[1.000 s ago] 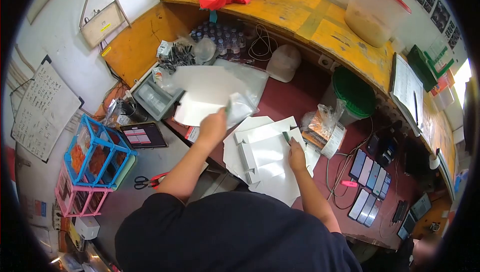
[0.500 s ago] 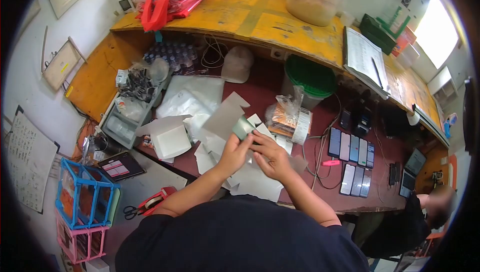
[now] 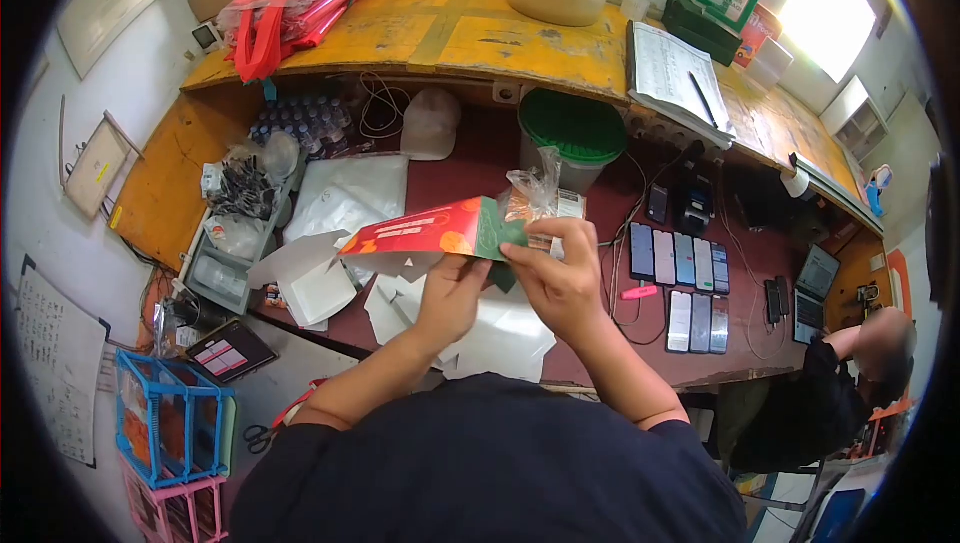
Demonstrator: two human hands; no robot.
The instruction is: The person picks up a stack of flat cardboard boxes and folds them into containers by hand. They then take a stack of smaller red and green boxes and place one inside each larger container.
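Note:
Over the middle of the desk, my two hands hold a partly folded cardboard box (image 3: pixel 430 229) printed red and orange, with a green end. Closed on its lower edge near the green end is my left hand (image 3: pixel 450 298). My right hand (image 3: pixel 562 271) pinches a green end flap (image 3: pixel 513 234) between thumb and fingers. White flat card pieces (image 3: pixel 490 338) lie on the desk below the hands. An opened white box (image 3: pixel 318 291) stands to the left, with its lid flap raised.
Several phones (image 3: pixel 670 255) lie in rows at the right, near a pink marker (image 3: pixel 640 293). A bucket with a green lid (image 3: pixel 572 128) stands behind, under the yellow shelf (image 3: pixel 470 28). At left are a grey tray (image 3: pixel 225 268) and a tablet (image 3: pixel 232 351). Another person (image 3: pixel 800 413) sits at far right.
The cardboard has turned from its white inner side to its red and green printed side. My right hand has moved to the green end flap. The view has shifted slightly.

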